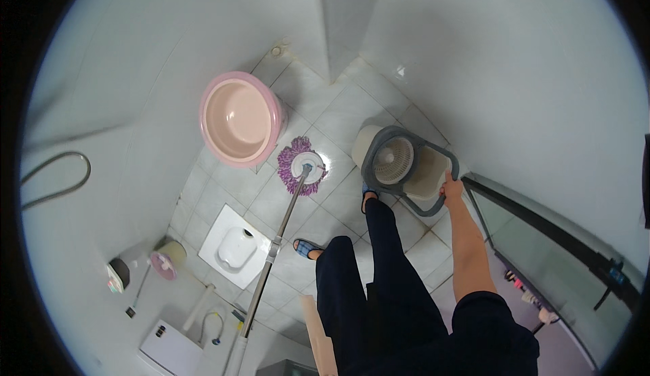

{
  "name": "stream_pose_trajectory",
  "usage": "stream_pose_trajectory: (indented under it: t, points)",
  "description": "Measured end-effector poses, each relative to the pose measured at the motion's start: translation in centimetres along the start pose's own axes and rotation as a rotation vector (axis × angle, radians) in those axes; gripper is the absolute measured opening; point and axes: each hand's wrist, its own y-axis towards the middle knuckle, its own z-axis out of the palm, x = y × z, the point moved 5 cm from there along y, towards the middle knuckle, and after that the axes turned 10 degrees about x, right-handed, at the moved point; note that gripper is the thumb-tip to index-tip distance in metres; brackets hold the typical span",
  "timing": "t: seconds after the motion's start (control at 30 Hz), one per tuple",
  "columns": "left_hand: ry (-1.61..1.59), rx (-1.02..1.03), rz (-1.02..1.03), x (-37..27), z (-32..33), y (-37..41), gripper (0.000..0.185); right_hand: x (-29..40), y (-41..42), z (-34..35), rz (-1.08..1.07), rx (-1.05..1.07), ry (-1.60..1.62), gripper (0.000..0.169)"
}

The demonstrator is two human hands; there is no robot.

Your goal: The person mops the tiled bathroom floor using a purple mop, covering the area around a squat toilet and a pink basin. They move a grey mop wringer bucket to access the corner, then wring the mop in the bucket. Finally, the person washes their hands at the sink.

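Note:
My right hand (451, 190) is closed around the dark grey handle (429, 208) of a beige spin-mop bucket (366, 145). The bucket stands tilted or seen at an angle beside my foot; I cannot tell whether it is lifted. A spinner basket (393, 161) fills one side of it, and the other side is an open well (425, 173). My left hand is out of view. To the left, a spin mop (292, 173) with a purple-and-white fringe rests on the tiles. Its metal pole (261, 279) runs down past the bottom edge of the picture.
A pink round tub (238, 118) stands near the left wall. Below it, a white squat toilet (236, 246) is set into the tiled floor (335, 173). A waste bin (170, 259) and a cistern (171, 348) are at lower left. A glass door (538, 239) stands at right.

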Motion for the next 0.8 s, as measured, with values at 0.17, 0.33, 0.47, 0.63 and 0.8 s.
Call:
stream_pose_trajectory:
  t: [0.17, 0.33, 0.47, 0.63, 0.8]
  points:
    - [0.133, -0.211, 0.085, -2.0, -6.4, -0.9, 0.037, -3.0, -2.1, -0.7, 0.021, -0.031, 0.205, 0.037]
    - [0.194, -0.286, 0.039, -2.7, -9.1, -0.9, 0.033, -6.5, -1.5, -5.6, 0.056, -0.185, 0.264, 0.039]
    - [0.237, -0.329, 0.061, -3.5, -10.6, -1.3, 0.032, -11.3, -0.6, -9.8, 0.104, -0.309, 0.363, 0.038]
    - [0.315, -0.372, -0.044, -4.5, -12.1, -2.0, 0.032, -14.2, 0.9, -9.8, 0.063, -0.287, 0.392, 0.027]
    - [0.395, -0.336, 0.005, -2.4, -11.5, 0.3, 0.031, -15.6, 0.2, -13.0, 0.171, -0.452, -0.145, 0.021]
